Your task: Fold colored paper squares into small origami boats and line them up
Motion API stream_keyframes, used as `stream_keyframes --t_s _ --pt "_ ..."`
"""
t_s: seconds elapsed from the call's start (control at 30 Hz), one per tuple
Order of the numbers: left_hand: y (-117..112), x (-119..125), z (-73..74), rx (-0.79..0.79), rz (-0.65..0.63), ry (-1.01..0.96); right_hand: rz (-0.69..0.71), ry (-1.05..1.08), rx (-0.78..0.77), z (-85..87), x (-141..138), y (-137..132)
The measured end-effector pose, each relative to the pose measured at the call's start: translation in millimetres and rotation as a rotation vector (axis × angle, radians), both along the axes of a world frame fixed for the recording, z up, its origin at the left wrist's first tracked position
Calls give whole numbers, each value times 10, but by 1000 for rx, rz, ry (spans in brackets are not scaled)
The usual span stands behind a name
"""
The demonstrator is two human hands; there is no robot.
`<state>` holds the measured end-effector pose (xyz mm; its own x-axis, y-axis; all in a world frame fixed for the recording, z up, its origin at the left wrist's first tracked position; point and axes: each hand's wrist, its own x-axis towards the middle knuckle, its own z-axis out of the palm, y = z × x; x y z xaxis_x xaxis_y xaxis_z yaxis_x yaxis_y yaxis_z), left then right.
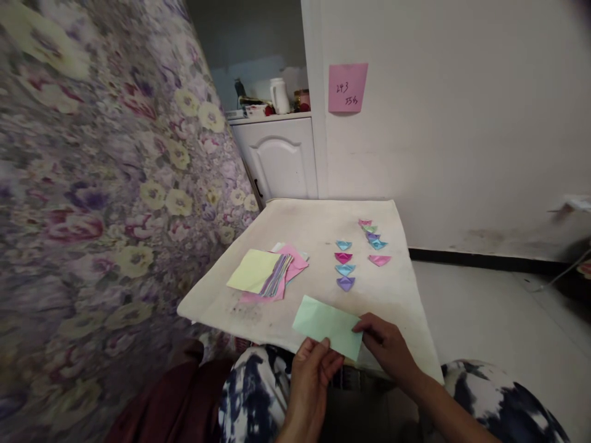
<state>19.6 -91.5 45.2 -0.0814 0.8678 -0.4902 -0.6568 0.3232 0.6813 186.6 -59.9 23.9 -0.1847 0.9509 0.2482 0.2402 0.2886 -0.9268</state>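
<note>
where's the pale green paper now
In the head view, the pale green rectangular paper is held by the left hand and right hand over the near edge of the cream tabletop, right of the stacked coloured paper.

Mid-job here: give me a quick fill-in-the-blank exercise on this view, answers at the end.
1. The left hand and right hand both hold a paper sheet coloured ____.
2. The top sheet of the paper stack is coloured ____.
3. In the picture, the folded pieces lie to the ____ of that stack.
4. The note on the wall is coloured ____.
Missing words: green; yellow; right; pink.
</note>
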Motion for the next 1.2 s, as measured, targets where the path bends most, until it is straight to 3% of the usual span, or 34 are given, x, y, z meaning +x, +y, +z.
stream_keyframes --t_s 0.27,0.5,0.77,0.97,1.1,1.2 --pt "-26 -18 63 21 -60 -34 94 182 -165 57 -32 13" --pt "-53 -38 69 70 -118 -61 64 319 -231 89 -74 -7" --pt "-87 45 64 131 -97 -86 -48 247 -172 49 -131 -19" --pt "-26 166 -55 115 -30 -13 -81 240 -190 54 -142 -35" --pt "14 161 -106 69 -19 45 -61 316 -279 56 -135 -15" --pt "17 156 -127 77 -80 102 14 245 -326 19 -109 37"
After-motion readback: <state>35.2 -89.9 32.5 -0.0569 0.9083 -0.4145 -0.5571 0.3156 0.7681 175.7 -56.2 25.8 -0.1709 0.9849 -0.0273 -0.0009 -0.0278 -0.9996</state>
